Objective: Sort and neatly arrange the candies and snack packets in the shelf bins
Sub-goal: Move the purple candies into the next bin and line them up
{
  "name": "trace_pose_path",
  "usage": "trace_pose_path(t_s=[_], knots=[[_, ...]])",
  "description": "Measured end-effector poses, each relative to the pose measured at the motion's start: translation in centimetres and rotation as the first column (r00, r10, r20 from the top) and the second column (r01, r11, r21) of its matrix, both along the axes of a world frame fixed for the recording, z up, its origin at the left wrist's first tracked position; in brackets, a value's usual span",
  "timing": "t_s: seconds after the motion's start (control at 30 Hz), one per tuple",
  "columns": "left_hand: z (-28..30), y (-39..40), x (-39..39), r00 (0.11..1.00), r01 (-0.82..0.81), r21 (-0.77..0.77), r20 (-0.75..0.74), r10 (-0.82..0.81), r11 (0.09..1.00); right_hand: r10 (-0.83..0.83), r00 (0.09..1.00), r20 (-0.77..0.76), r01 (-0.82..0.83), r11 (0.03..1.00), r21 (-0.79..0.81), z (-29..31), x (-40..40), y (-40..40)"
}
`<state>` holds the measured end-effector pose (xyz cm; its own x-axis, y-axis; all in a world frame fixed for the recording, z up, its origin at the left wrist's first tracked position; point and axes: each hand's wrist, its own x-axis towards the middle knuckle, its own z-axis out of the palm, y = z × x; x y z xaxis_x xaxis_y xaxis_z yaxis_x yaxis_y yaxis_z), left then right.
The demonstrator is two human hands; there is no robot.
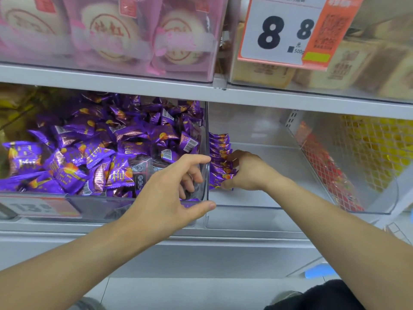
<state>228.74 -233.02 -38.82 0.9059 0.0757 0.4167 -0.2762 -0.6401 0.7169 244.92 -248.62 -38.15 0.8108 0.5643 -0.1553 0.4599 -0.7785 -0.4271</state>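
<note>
Head view looks down on a white shelf [290, 95] carrying clear plastic bins side by side. At left, one clear bin [134, 204] is heaped with loose purple candy packets [93, 153] lying at all angles, some showing barcodes, with a few dark-wrapped pieces [140, 173] near its front right corner. The left hand [176, 186] reaches over that corner: its fingers dip inside the bin and curl downward among the wrappers, while the thumb lies outside along the front edge. Whether those fingers actually pinch a packet is hard to say, since the bin wall blurs them.

Just to the right stands a second clear bin [268, 211], mostly bare-floored. Along its left wall a neat row of purple packets [220, 153] stands on edge, one behind another, running from front toward the back. The right hand [243, 171] grasps the front part of this row, fingers curled over the top of the packets and the thumb pressed against the nearest one at the bottom.

Further right, red and yellow sweets [357, 153] show behind a mesh-patterned wall. On the shelf above, pink-wrapped round pastries [107, 34] sit in a bin at left, and a price card reading 8.8 [279, 32] hangs before tan boxed goods [348, 66].
</note>
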Motion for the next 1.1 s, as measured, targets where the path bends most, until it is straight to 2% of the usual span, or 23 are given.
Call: trace_pose_path(t_s=[0.27, 0.67, 0.87, 0.97, 1.03, 1.1], knots=[[0.0, 0.0, 0.0, 1.0, -0.007, -0.007, 0.001, 0.007, 1.0, -0.105, 0.994, 0.01, 0.104, 0.992, 0.067, -0.2, 0.4, 0.4], [-0.2, 0.0, 0.0, 1.0, -0.007, -0.002, 0.009, 0.007, 1.0, -0.048, 0.998, 0.035, 0.052, 0.992, -0.115, 1.0, -0.4, 1.5], [-0.3, 0.1, 0.0, 1.0, 0.003, -0.021, 0.007, -0.002, 1.0, -0.091, 0.996, 0.01, 0.091, 0.993, -0.07, 0.9, -0.5, 1.1], [0.2, 0.2, -0.2, 1.0, -0.009, -0.008, 0.002, 0.009, 1.0, -0.072, 0.997, 0.032, 0.076, 0.991, -0.111, 2.5, -0.4, 0.5], [1.1, 0.6, -0.5, 0.998, -0.055, 0.024, 0.034, 0.054, 0.998, -0.066, 0.991, 0.117, 0.069, 0.997, -0.017, 3.7, -0.1, -0.2], [2.1, 1.8, -0.8, 0.986, -0.151, 0.104, 0.086, 0.143, 0.983, -0.102, 0.982, 0.162, 0.062, 0.97, 0.236, 4.6, -0.8, -0.6]])
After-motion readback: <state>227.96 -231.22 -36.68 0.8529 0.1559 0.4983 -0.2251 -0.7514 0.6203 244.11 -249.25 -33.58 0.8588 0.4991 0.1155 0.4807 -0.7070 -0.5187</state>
